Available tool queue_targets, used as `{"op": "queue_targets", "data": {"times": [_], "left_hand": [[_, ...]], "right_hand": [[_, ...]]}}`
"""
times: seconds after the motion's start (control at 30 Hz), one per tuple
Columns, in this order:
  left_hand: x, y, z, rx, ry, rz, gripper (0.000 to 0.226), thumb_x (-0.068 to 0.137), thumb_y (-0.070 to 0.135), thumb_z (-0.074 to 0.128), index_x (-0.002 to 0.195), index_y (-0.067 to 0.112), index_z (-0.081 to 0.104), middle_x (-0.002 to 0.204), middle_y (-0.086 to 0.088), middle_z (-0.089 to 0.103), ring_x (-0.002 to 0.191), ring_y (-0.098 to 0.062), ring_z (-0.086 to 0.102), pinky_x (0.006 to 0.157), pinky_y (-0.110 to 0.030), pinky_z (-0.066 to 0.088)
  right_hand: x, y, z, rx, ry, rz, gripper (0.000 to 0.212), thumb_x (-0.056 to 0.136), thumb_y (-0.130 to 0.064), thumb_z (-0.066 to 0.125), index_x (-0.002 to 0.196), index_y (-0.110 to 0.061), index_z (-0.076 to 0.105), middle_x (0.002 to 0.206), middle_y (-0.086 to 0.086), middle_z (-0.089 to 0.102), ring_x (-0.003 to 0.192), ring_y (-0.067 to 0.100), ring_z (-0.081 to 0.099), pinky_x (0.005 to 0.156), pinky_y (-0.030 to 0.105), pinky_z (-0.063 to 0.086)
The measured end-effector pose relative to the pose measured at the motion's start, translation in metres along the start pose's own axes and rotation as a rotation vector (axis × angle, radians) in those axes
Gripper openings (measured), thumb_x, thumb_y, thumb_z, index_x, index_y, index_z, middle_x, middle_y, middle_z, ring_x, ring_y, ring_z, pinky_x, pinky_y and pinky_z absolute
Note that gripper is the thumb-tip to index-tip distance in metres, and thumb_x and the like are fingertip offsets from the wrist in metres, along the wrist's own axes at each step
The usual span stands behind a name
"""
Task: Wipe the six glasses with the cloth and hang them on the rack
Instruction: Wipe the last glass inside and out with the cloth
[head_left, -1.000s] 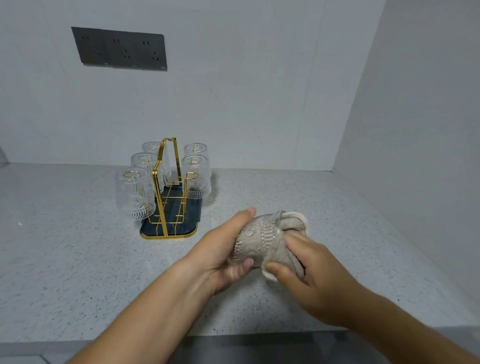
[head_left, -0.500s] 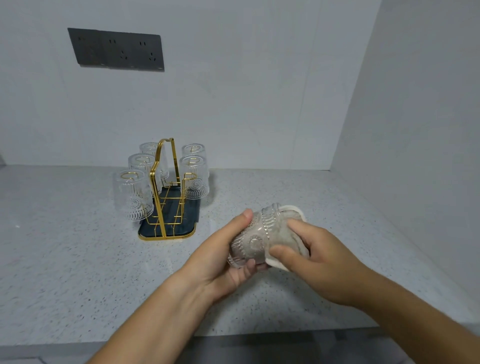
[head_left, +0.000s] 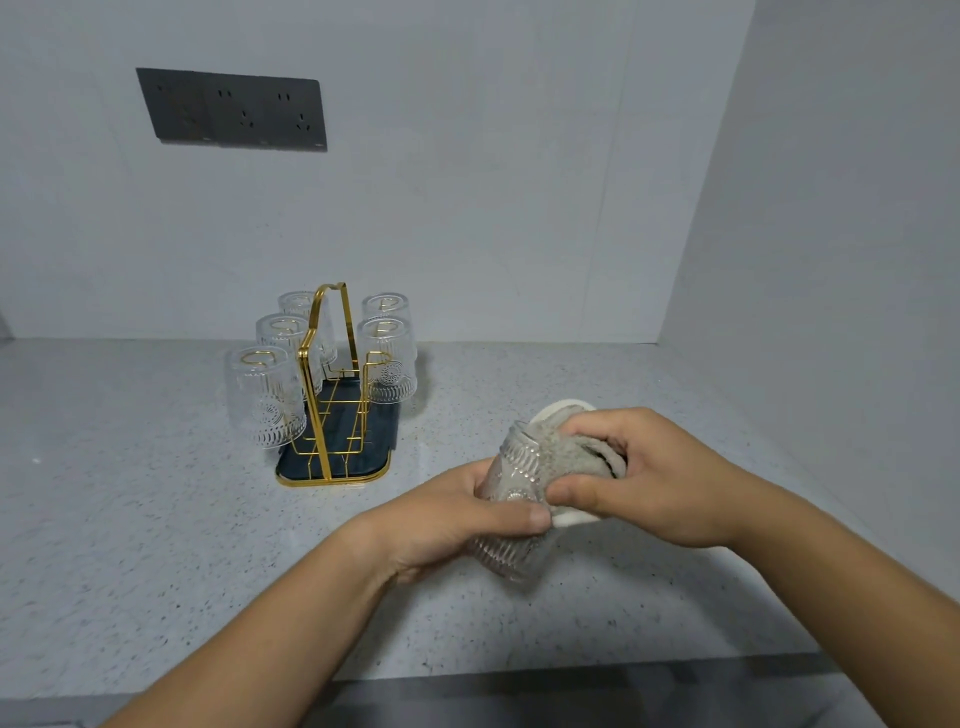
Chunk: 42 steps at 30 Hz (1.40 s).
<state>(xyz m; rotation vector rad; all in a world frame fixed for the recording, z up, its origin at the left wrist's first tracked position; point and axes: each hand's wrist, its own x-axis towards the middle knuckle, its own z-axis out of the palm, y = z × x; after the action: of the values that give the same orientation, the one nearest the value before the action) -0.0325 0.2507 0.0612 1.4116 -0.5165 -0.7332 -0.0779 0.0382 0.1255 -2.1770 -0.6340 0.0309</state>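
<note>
My left hand (head_left: 447, 525) grips a clear patterned glass (head_left: 511, 551) around its middle, tilted with its mouth up and to the right. My right hand (head_left: 660, 478) presses a grey cloth (head_left: 566, 457) into the mouth of that glass, thumb on the outside. A gold wire rack (head_left: 332, 395) on a dark tray stands at the back left of the counter. Several glasses hang upside down on it, among them one at the front left (head_left: 265, 397) and one at the right (head_left: 387, 366). The rack's front right peg (head_left: 376, 358) is bare.
The speckled grey counter (head_left: 130, 519) runs to a wall at the back and another wall on the right. A dark socket panel (head_left: 234, 109) is fixed to the back wall. The counter's front edge (head_left: 467, 675) lies just below my forearms.
My left hand has turned the glass so its mouth points up and right. The right hand and cloth have shifted from the glass's side into its mouth.
</note>
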Motion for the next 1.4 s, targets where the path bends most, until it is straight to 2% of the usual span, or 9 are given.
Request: {"op": "queue_targets", "data": {"times": [0.13,0.23,0.33,0.47,0.57,0.63,0.73,0.87,1.4], "left_hand": [[0.000,-0.005,-0.002,-0.084,0.001,0.021,0.062,0.063,0.031,0.090,0.118,0.013,0.068,0.105,-0.003,0.076,0.096,-0.015,0.071,0.090,-0.029,0.057],[-0.002,-0.010,-0.008,-0.093,0.031,0.017,0.082,0.052,0.049,0.099,0.121,0.015,0.071,0.113,-0.011,0.074,0.102,-0.024,0.069,0.100,-0.042,0.052],[-0.005,-0.015,-0.013,-0.133,0.077,0.031,0.090,0.052,0.050,0.099,0.125,0.009,0.068,0.113,-0.017,0.072,0.104,-0.029,0.069,0.101,-0.045,0.051],[-0.002,-0.009,-0.013,-0.393,0.203,0.171,0.077,0.051,0.031,0.099,0.118,0.006,0.070,0.106,-0.019,0.073,0.096,-0.028,0.073,0.093,-0.042,0.059],[0.008,-0.002,-0.006,-0.395,0.356,0.334,0.071,0.066,0.028,0.083,0.129,0.003,0.062,0.112,-0.013,0.072,0.107,-0.026,0.070,0.103,-0.043,0.053],[0.014,-0.001,0.003,-0.374,0.439,0.420,0.073,0.074,0.028,0.080,0.138,0.003,0.057,0.121,-0.013,0.072,0.115,-0.027,0.069,0.108,-0.046,0.051],[0.018,0.001,0.012,-0.302,0.573,0.514,0.056,0.082,0.024,0.076,0.134,0.011,0.060,0.124,-0.010,0.074,0.117,-0.024,0.071,0.096,-0.036,0.058],[0.019,0.003,0.012,-0.088,0.710,0.579,0.074,0.070,0.040,0.079,0.131,0.006,0.057,0.120,-0.012,0.073,0.109,-0.021,0.073,0.087,-0.027,0.057],[0.020,-0.005,0.012,0.081,0.771,0.545,0.057,0.077,0.031,0.082,0.127,0.024,0.056,0.112,0.007,0.075,0.107,-0.010,0.073,0.089,-0.027,0.057]], "right_hand": [[0.003,-0.001,-0.001,0.177,0.059,0.010,0.013,0.090,-0.011,0.073,0.088,-0.024,0.072,0.064,-0.017,0.066,0.055,-0.002,0.057,0.054,0.014,0.043],[0.001,-0.004,0.000,0.189,0.196,0.031,0.008,0.088,-0.029,0.069,0.082,-0.031,0.074,0.063,-0.006,0.069,0.049,0.023,0.058,0.045,0.035,0.046],[0.001,0.004,0.000,0.290,0.511,0.083,0.012,0.095,-0.030,0.064,0.088,-0.024,0.071,0.077,0.002,0.078,0.066,0.043,0.069,0.059,0.054,0.053],[0.007,0.015,0.016,0.806,0.751,0.159,0.019,0.105,-0.025,0.052,0.115,-0.020,0.067,0.112,0.004,0.078,0.105,0.018,0.075,0.093,0.040,0.056],[0.015,0.017,0.047,1.063,0.749,0.316,0.027,0.106,-0.027,0.050,0.128,-0.019,0.063,0.120,0.006,0.076,0.104,0.017,0.075,0.089,0.035,0.056],[0.020,0.016,0.066,1.172,0.722,0.378,0.031,0.104,-0.033,0.052,0.127,-0.017,0.064,0.121,0.012,0.074,0.108,0.026,0.073,0.098,0.046,0.055],[0.029,0.005,0.086,1.390,0.639,0.405,0.042,0.105,-0.036,0.046,0.132,-0.008,0.062,0.123,0.021,0.072,0.115,0.035,0.070,0.104,0.051,0.052],[0.028,-0.001,0.104,1.574,0.544,0.421,0.052,0.106,-0.040,0.041,0.135,-0.001,0.061,0.128,0.023,0.069,0.120,0.034,0.068,0.103,0.047,0.051],[0.028,0.009,0.093,1.550,0.407,0.456,0.052,0.107,-0.041,0.043,0.133,-0.001,0.064,0.126,0.023,0.071,0.118,0.037,0.069,0.095,0.049,0.055]]}}
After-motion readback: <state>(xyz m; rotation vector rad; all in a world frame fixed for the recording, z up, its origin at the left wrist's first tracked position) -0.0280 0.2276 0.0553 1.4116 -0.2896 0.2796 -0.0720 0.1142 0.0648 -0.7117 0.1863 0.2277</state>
